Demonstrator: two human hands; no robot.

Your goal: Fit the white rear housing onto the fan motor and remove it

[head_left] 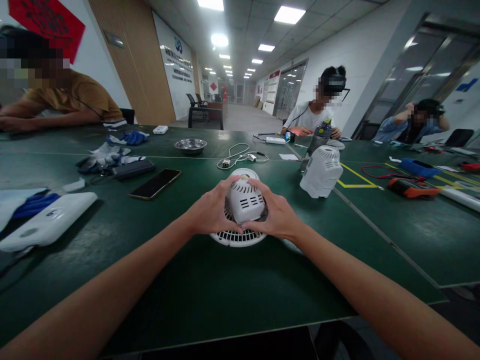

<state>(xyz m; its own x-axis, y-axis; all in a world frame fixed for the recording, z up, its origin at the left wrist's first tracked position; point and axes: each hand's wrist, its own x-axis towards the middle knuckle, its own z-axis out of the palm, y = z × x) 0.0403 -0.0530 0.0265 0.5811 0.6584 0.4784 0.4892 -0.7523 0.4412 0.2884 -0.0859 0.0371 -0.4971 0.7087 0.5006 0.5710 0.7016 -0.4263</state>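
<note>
A small white fan motor housing [246, 201] with slotted vents sits over a round white fan grille [229, 241] on the table in front of me. My left hand [213, 207] wraps its left side and my right hand [276, 210] its right side, thumbs low at the near edge and fingers reaching over the top. Both hands are closed on the housing. Behind it shows a white round part [245, 173], partly hidden by my fingers. Whatever lies between housing and grille is covered.
Left on the green table [210, 300] lie a phone [155, 184], a white power bank-like device [50, 220] and gloves [105, 155]. Farther off are a metal bowl [190, 145] and a white cable [242, 156]. A white plastic housing [321, 172] stands right, near a multimeter [411, 189]. Co-workers sit around.
</note>
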